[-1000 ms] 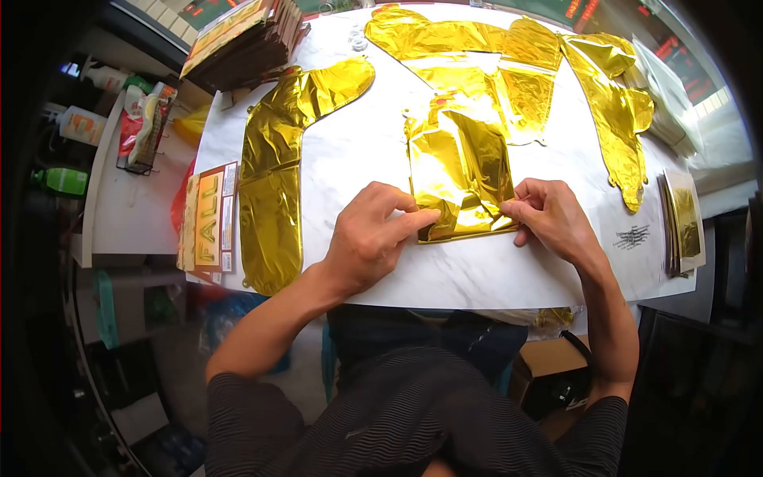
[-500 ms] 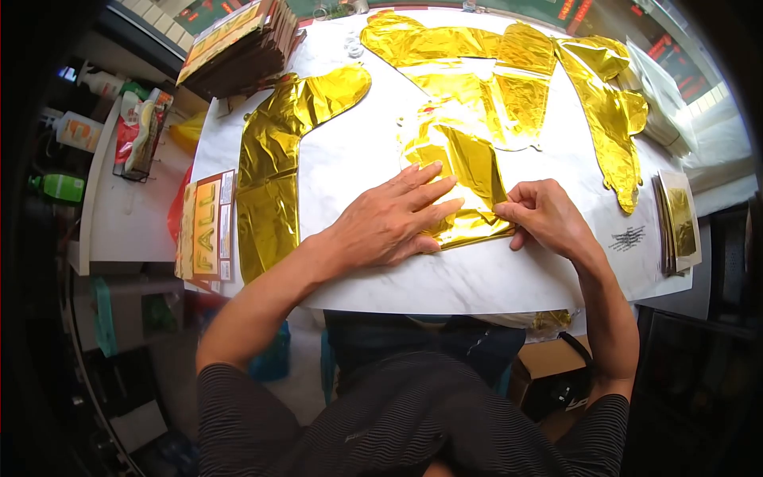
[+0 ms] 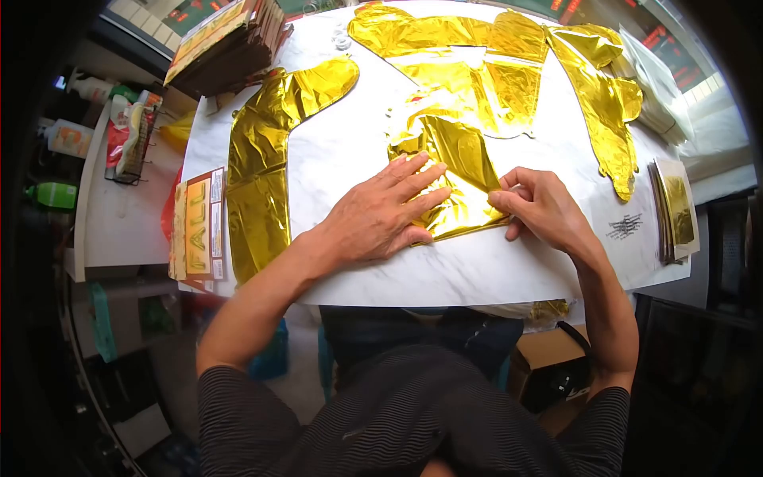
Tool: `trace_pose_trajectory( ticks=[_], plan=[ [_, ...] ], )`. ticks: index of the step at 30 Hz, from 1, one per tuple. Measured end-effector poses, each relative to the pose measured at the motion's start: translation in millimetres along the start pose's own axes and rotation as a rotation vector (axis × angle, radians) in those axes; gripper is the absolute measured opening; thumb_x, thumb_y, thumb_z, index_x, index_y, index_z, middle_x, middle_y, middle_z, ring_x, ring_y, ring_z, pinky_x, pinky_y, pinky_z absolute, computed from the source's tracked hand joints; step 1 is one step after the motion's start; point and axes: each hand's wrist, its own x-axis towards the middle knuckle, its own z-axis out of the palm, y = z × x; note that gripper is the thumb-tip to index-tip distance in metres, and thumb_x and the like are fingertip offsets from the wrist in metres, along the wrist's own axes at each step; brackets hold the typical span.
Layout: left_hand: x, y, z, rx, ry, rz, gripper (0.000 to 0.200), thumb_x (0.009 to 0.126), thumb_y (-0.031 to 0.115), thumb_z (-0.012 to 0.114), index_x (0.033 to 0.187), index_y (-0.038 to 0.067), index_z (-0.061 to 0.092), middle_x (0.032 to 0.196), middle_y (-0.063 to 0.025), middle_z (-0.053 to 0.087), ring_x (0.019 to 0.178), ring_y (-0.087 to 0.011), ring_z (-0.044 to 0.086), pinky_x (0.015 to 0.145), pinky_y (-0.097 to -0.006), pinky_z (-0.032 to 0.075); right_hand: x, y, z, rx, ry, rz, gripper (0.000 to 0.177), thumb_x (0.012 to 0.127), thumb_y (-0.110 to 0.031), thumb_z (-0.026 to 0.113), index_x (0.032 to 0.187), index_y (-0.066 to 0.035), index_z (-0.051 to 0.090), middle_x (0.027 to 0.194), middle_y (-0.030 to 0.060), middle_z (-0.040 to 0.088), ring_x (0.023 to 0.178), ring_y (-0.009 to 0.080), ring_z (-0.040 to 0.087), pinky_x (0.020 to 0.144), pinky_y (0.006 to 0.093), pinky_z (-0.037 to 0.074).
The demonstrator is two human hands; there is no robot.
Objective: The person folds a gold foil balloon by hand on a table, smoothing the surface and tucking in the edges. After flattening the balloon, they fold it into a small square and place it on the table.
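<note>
The left grip (image 3: 381, 213) lay palm-down and open, fingers spread flat on the folded sheet of crinkled gold foil (image 3: 465, 159), which rested on the white marbled bench (image 3: 350, 151) between both grips. The right grip (image 3: 540, 208) was closed in a thumb-and-forefinger pinch on the foil's right edge, near the left fingertips. The foil's near left part was hidden under the left grip; the pinched corner was hard to make out. A long gold foil shape (image 3: 258, 183) lay to the left grip's left.
</note>
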Motion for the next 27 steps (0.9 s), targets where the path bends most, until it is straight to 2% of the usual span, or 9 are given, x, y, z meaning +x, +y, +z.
trace_pose_trajectory(
  ticks=[5,7,13,20,22,23,25,26,27],
  plan=[
    [-0.4,0.0,-0.2,-0.013,-0.001,-0.012,0.074,0.091,0.042,0.077,0.153,0.01,0.055,0.166,-0.0145,0.045,0.154,-0.0385,0.04,0.128,-0.0504,0.035,-14.5,14.6,1.9,0.14,-0.027,-0.119,0.036,0.096,-0.008,0.076,0.127,0.005,0.064,0.086,0.0044,0.072,0.064,0.0088,0.066,0.059,0.0226,0.048],
    [-0.1,-0.5,0.4,0.033,0.012,0.014,0.067,0.097,0.047,0.071,0.149,0.006,0.057,0.161,-0.0175,0.049,0.152,-0.0395,0.042,0.127,-0.0499,0.035,-16.9,21.3,6.1,0.125,0.042,-0.194,0.046,0.094,-0.004,0.076,0.136,0.008,0.061,0.089,0.0047,0.072,0.064,0.0078,0.064,0.057,0.0224,0.049],
    [0.5,0.2,0.4,0.005,0.003,0.02,0.065,0.097,0.044,0.071,0.149,0.008,0.057,0.161,-0.0153,0.049,0.152,-0.0384,0.042,0.128,-0.0496,0.035,-28.8,9.7,12.2,0.05,0.072,-0.044,0.048,0.095,-0.002,0.074,0.139,0.01,0.059,0.086,0.0042,0.071,0.062,0.0055,0.061,0.055,0.021,0.05],
    [-0.1,1.5,2.1,-0.048,-0.038,0.046,0.061,0.098,0.042,0.071,0.149,0.011,0.059,0.162,-0.0143,0.048,0.154,-0.0373,0.041,0.129,-0.0502,0.032,-46.5,16.3,18.6,0.122,0.053,-0.01,0.045,0.096,0.0,0.071,0.138,0.009,0.06,0.089,0.0045,0.071,0.065,0.0046,0.06,0.057,0.0215,0.051],
    [0.7,2.3,0.2,-0.036,-0.032,0.061,0.058,0.098,0.041,0.071,0.148,0.014,0.06,0.162,-0.014,0.048,0.154,-0.037,0.041,0.129,-0.0508,0.031,-53.6,21.4,25.7,-0.241,0.311,-0.27,0.046,0.097,-0.002,0.07,0.141,0.007,0.059,0.113,0.013,0.074,0.092,0.0181,0.072,0.077,0.0316,0.06],
    [0.2,1.9,0.4,-0.04,-0.032,0.057,0.058,0.098,0.041,0.071,0.148,0.014,0.06,0.162,-0.014,0.048,0.154,-0.037,0.041,0.129,-0.0508,0.031,-53.4,23.2,28.1,-0.242,0.307,-0.268,0.046,0.097,-0.002,0.07,0.141,0.007,0.059,0.113,0.013,0.074,0.092,0.0181,0.072,0.077,0.0316,0.06],
    [-0.5,1.6,1.1,-0.036,-0.026,0.065,0.054,0.098,0.04,0.071,0.146,0.015,0.062,0.162,-0.014,0.049,0.154,-0.0372,0.04,0.13,-0.0511,0.031,-53.5,27.2,33.2,-0.798,0.474,-0.844,0.048,0.102,-0.015,0.071,0.144,0.004,0.059,0.144,0.0214,0.063,0.131,0.0386,0.063,0.106,0.0478,0.055],
    [0.0,2.0,1.3,-0.039,-0.028,0.064,0.054,0.098,0.04,0.071,0.146,0.015,0.062,0.162,-0.014,0.049,0.154,-0.0372,0.04,0.13,-0.0511,0.031,-55.1,29.2,36.5,-0.858,0.326,-0.862,0.066,0.103,-0.041,0.067,0.15,0.004,0.053,0.162,0.0265,0.047,0.152,0.0488,0.042,0.124,0.0575,0.037],
    [0.6,2.3,1.4,-0.047,-0.02,0.059,0.054,0.098,0.04,0.071,0.145,0.015,0.063,0.162,-0.014,0.049,0.154,-0.0374,0.041,0.129,-0.0513,0.031,-56.7,32.1,42.8,-0.856,0.325,-0.859,0.066,0.103,-0.041,0.067,0.15,0.004,0.053,0.162,0.0265,0.047,0.152,0.0488,0.042,0.124,0.0575,0.037]
  ],
)
